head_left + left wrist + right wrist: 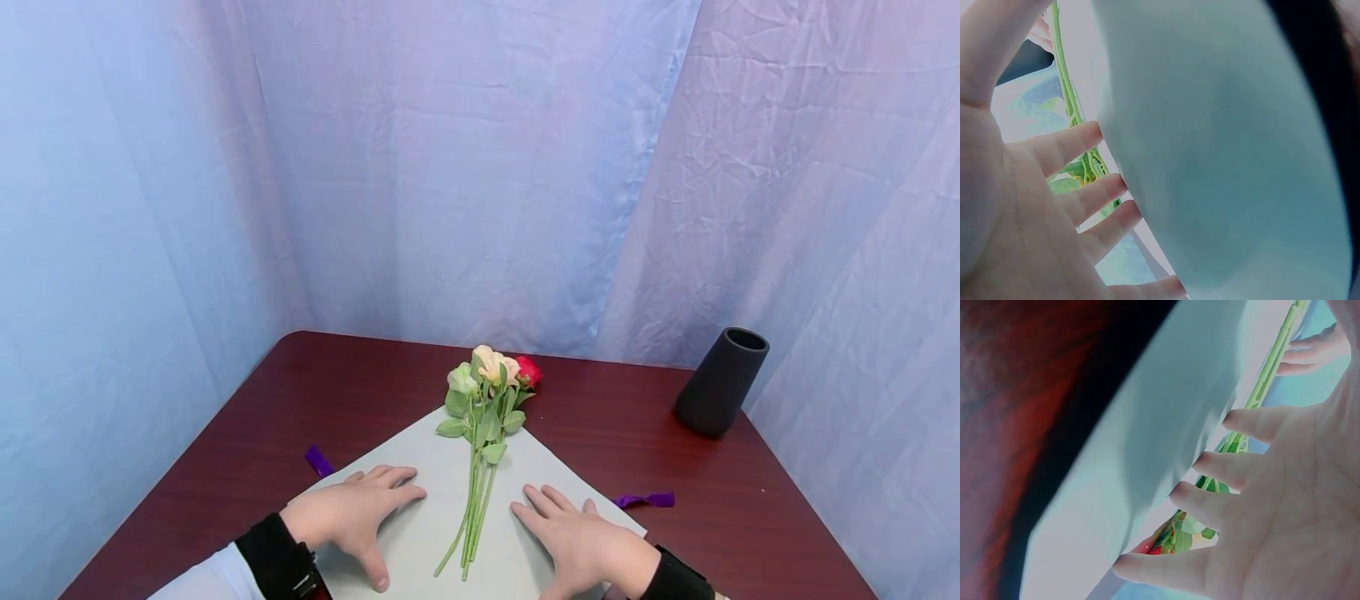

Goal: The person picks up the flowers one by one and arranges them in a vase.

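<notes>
A pale grey-white sheet of paper [442, 458] lies on the table with one corner pointing away. Along its middle rests a small bunch of flowers [487, 417], with cream, pale green and red heads at the far corner and green stems toward me. My left hand [352, 508] is spread on the paper left of the stems, its fingertips touching the sheet in the left wrist view. On the other side, my right hand [581, 537] has its fingers spread, fingertips on the paper [1147, 444]. Neither hand touches the flowers.
Purple ribbon ends stick out from under the paper, one at left [318, 461] and the other at right [652, 500]. A black slanted vase [716, 392] stands at the back right of the dark red table [360, 375]. Pale blue curtains [465, 167] hang behind.
</notes>
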`<state>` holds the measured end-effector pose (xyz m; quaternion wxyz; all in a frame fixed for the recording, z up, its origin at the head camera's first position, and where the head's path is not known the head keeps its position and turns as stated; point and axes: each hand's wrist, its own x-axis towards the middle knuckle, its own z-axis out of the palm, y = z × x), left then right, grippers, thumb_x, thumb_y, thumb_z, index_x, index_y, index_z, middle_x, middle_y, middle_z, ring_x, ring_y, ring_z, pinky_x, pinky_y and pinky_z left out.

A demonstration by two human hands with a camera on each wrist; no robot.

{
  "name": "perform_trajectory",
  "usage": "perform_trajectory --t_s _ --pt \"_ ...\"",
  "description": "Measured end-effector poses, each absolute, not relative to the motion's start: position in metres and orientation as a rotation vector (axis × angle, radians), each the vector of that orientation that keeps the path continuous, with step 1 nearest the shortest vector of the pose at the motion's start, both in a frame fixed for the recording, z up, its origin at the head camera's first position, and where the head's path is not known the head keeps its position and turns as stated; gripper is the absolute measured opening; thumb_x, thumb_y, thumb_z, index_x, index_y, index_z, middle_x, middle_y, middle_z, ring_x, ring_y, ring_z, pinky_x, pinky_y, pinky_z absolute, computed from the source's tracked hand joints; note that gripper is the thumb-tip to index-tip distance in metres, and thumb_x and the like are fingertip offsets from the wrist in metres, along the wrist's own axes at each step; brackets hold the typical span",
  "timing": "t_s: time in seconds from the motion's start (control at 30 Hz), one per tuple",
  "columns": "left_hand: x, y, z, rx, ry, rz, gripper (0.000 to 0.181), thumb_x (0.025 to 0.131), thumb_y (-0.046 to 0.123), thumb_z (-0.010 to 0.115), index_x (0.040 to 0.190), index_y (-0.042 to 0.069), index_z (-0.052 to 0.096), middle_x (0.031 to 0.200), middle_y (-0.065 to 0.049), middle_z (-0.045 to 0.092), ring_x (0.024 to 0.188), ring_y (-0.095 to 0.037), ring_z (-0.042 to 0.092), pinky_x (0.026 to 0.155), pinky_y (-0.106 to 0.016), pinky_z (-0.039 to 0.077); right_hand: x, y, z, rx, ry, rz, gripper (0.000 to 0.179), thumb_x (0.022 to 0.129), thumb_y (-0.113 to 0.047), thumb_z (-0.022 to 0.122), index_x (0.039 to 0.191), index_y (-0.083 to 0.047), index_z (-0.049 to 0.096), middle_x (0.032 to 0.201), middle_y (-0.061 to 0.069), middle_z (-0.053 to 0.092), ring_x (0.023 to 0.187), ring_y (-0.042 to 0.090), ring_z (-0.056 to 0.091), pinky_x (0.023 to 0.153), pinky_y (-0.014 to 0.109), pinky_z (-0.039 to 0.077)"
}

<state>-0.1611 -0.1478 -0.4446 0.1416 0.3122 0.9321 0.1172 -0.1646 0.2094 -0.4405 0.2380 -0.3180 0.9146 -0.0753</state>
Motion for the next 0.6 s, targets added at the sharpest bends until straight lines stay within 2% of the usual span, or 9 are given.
perform_trajectory --t_s 0.2,0.6 --pt "-0.161 -0.146 -0.448 0.888 2.694 0.336 0.112 0.053 0.053 0.097 0.149 0.019 0.050 0.158 -0.011 0.035 0.144 -0.032 0.032 0.106 -0.068 0.032 -0.169 0.210 -0.445 -0.852 2.481 -0.223 0.113 0.072 -0.069 0.081 0.162 -0.026 0.028 0.169 0.007 0.017 0.153 0.035 0.014 0.100 0.081 0.024" --pt "-0.171 -0.145 -0.467 0.907 2.732 0.321 0.111 0.053 0.052 0.097 0.148 0.017 0.051 0.157 -0.013 0.037 0.142 -0.034 0.034 0.105 -0.069 0.033 -0.173 0.207 -0.460 -0.836 2.550 -0.167 0.123 0.064 -0.067 0.087 0.163 -0.024 0.027 0.169 0.007 0.015 0.154 0.034 0.012 0.099 0.083 0.023"
